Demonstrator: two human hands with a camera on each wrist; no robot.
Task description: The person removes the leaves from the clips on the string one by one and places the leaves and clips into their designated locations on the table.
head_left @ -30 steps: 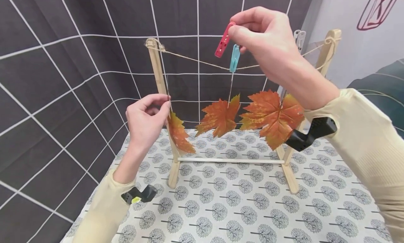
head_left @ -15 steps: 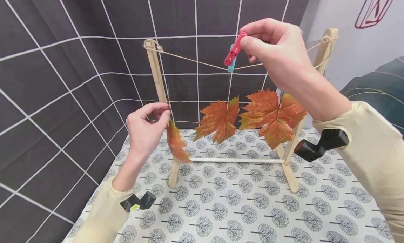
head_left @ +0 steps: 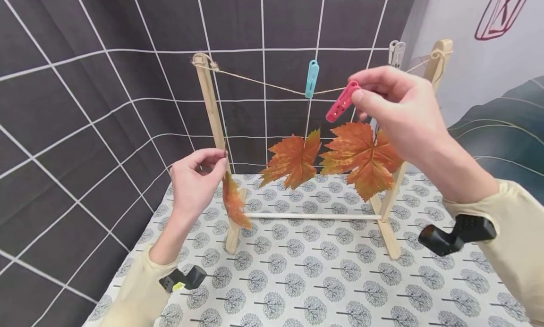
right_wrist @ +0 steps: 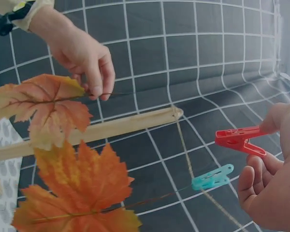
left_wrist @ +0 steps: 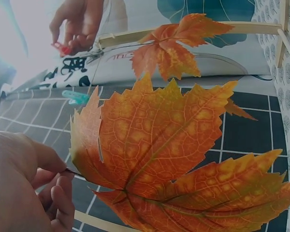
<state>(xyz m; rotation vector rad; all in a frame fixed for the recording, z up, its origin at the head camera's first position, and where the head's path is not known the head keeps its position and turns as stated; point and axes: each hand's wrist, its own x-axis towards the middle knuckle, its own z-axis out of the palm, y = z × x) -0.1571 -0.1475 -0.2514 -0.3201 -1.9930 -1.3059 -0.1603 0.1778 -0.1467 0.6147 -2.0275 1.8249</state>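
Note:
In the head view my left hand (head_left: pixel 196 181) pinches the thin stem of an orange leaf (head_left: pixel 235 202), which hangs below the fingers in front of the left post. My right hand (head_left: pixel 403 110) pinches a red clothespin (head_left: pixel 342 102) by its end, to the right of the blue clothespin (head_left: pixel 312 79) and just below the string (head_left: pixel 255 80). The blue clothespin is on the string with a second leaf (head_left: pixel 293 159) under it. In the right wrist view the red clothespin (right_wrist: pixel 239 139) touches nothing but my right hand (right_wrist: pixel 275 179).
A third leaf (head_left: pixel 361 157) hangs at the right, near a white clothespin (head_left: pixel 396 54) by the right post (head_left: pixel 437 65). The left post (head_left: pixel 209 100) and a white crossbar (head_left: pixel 312 216) complete the wooden frame, standing on a tree-patterned cloth (head_left: pixel 297 280).
My right hand has moved down and to the right with the red clothespin, uncovering the blue one. My left hand has lowered slightly with its leaf.

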